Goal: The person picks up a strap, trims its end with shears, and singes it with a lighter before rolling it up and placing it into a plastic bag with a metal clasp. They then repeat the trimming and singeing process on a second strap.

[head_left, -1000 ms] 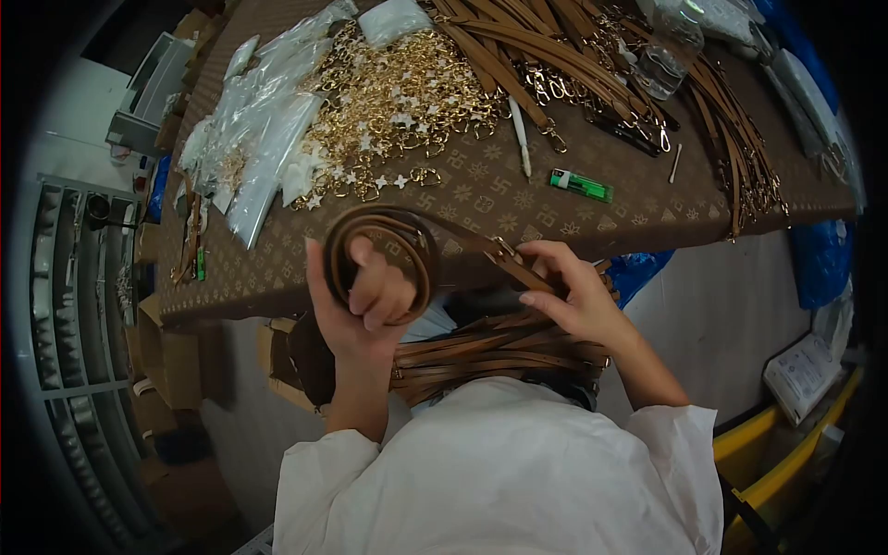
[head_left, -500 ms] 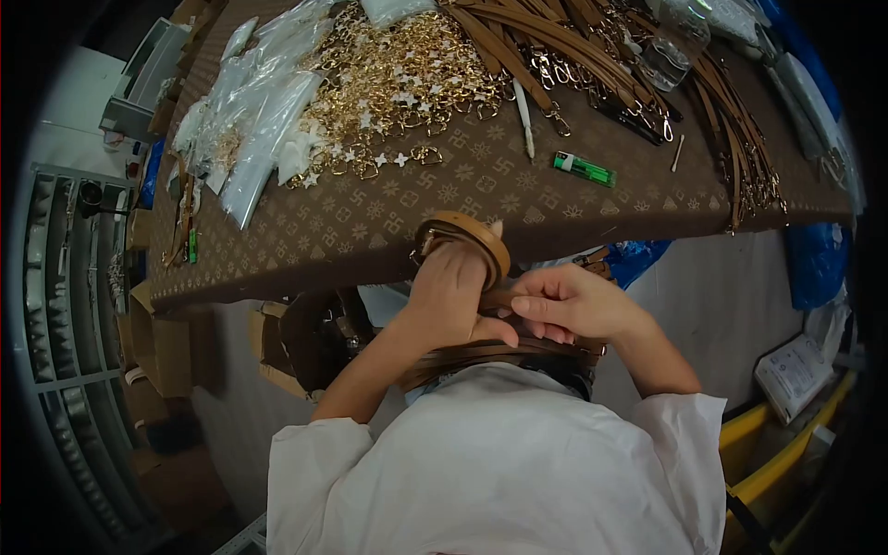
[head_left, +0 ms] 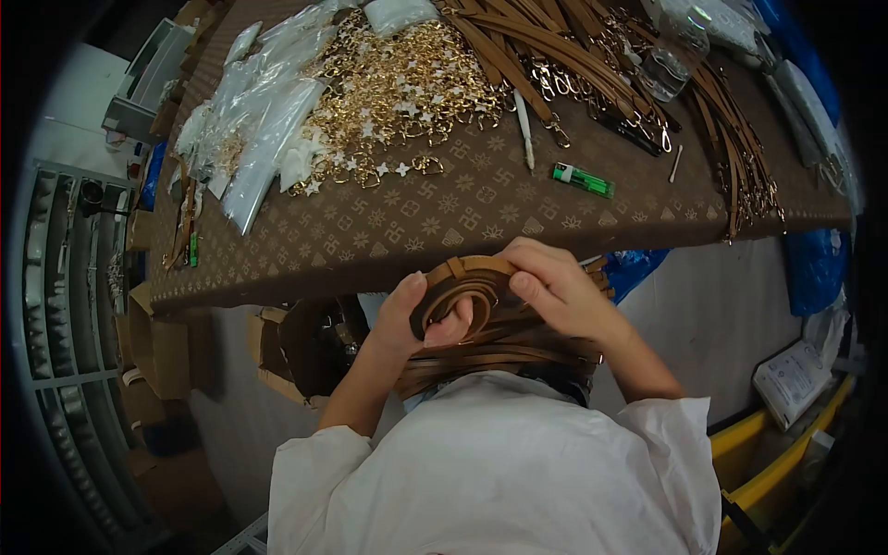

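Observation:
A brown leather strap (head_left: 455, 271), wound into a flat coil, is held between both hands just off the table's front edge. My left hand (head_left: 404, 317) grips the coil's left side, with fingers reaching into its middle. My right hand (head_left: 561, 289) is closed on the coil's right side, its thumb and fingers pressing the outer turn. More brown straps (head_left: 444, 363) lie across the lap beneath the hands.
On the patterned tablecloth (head_left: 370, 227) lie a heap of gold chains (head_left: 407, 102), plastic bags (head_left: 277, 129), brown straps with clasps (head_left: 564, 46), a white pen-like tool (head_left: 524, 129) and a green lighter (head_left: 583, 179). An open cardboard box (head_left: 277, 347) stands below left; yellow bins (head_left: 777, 462) at right.
The coil has turned from looped around my left hand to lying flat, wound tighter. My left fingers now reach into its centre, and my right hand has moved up onto its outer turn.

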{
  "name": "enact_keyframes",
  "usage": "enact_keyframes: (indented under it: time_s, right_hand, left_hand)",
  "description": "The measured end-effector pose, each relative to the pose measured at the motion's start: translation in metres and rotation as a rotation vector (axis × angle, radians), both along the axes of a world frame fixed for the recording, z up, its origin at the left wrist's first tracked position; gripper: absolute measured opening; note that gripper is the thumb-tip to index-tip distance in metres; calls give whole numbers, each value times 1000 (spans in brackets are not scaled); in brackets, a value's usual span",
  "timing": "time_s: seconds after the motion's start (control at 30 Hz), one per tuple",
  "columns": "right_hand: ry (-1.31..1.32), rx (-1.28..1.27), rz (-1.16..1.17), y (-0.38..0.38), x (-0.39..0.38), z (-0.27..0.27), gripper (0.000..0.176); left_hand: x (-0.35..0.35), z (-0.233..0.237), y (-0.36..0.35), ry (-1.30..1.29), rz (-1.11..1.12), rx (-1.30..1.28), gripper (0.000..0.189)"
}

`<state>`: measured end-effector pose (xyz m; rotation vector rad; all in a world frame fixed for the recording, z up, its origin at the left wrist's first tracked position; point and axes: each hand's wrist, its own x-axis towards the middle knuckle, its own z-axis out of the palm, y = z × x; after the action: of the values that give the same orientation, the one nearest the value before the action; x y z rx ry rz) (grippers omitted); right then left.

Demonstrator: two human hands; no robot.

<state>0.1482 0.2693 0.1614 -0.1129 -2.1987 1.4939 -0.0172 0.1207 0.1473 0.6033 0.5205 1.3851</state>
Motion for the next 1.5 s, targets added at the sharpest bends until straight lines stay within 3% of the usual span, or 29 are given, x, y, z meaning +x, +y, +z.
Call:
enact_keyframes:
  time_s: [0.07,0.1,0.13,0.2,0.27,0.33,0.37,0.4,0.5,0.53,0.6,0.63,0.7,0.77,0.8,0.83,0.9,0.93,1.0,1.1,1.13,1.2,1.27,1.3,1.37,1.43,1.5]
  right_hand:
    - [-93,-351,-82,-30,-12,3,35]
    - [45,-286,-178,-45,-25,-8,40]
    - [62,-276,-157,-51,-33,-13,40]
    - [81,-225,-389,-56,-50,-17,41]
    - [64,-132,-384,-55,-57,-14,48]
    - [-59,107,-397,-54,-61,-7,65]
    - [-55,224,-367,-51,-63,-11,89]
    - [-39,237,-335,-49,-65,-7,89]
    - [-160,-26,-273,-42,-73,5,111]
    - [-167,-32,-267,-36,-76,5,107]
    - [-205,-70,-284,-28,-81,15,94]
    - [-144,16,-316,-21,-84,7,92]
    - [-69,119,-368,-6,-81,-2,89]
    - [-110,122,-395,7,-75,-6,89]
    - [-151,114,-438,11,-72,-7,88]
    - [-157,-10,-424,13,-70,-7,88]
    - [-186,-54,-407,14,-69,-5,88]
    - [-214,-100,-399,15,-69,-5,88]
    - [-207,-13,-398,14,-70,-8,87]
    - [-214,82,-392,13,-71,-7,87]
    - [-228,95,-385,14,-70,-6,87]
    - [-203,79,-381,15,-69,-10,87]
    - [-180,63,-381,18,-68,-11,88]
    - [-133,121,-352,18,-67,-11,89]
    - [-105,172,-327,18,-62,-10,90]
    - [-117,374,-181,15,-61,-7,91]
    - [-183,350,-94,4,-61,-2,91]
  left_hand:
    - [1,-1,5,-103,53,24,62]
    - [0,0,8,-220,90,44,62]
    - [-1,2,11,-254,117,35,61]
    - [0,-2,16,-350,228,32,60]
    - [1,3,19,-374,368,-39,57]
    - [-1,7,22,-377,460,-45,55]
    - [-2,8,25,-315,517,-47,55]
    - [-2,9,28,-257,574,-52,56]
    - [0,11,38,-194,635,-18,56]
    - [-4,13,38,-175,615,-5,55]
    - [-16,25,40,65,598,-111,58]
    - [-31,18,39,265,572,-211,48]
    - [-84,-7,37,1132,922,7,32]
    - [-150,6,16,1705,1310,-161,15]
    - [-186,3,6,1730,1560,-328,13]
    - [-224,-1,-10,2006,1789,-400,18]
    - [-283,-17,-35,2052,1921,-949,22]
    - [-303,-19,-49,2056,1923,-941,22]
    - [-324,-13,-67,1723,1337,-743,25]
    - [-333,5,-73,1775,1165,-875,19]
    - [-334,11,-77,1775,1159,-874,19]
    - [-335,24,-85,2138,1157,-875,19]
    - [-314,48,-92,2263,1329,-1008,16]
    - [-290,65,-92,2263,1316,-1002,16]
    - [-232,81,-93,1899,1534,-715,14]
    - [-185,56,-85,1628,1318,-546,12]
    - [-149,19,-78,1807,1096,-403,10]
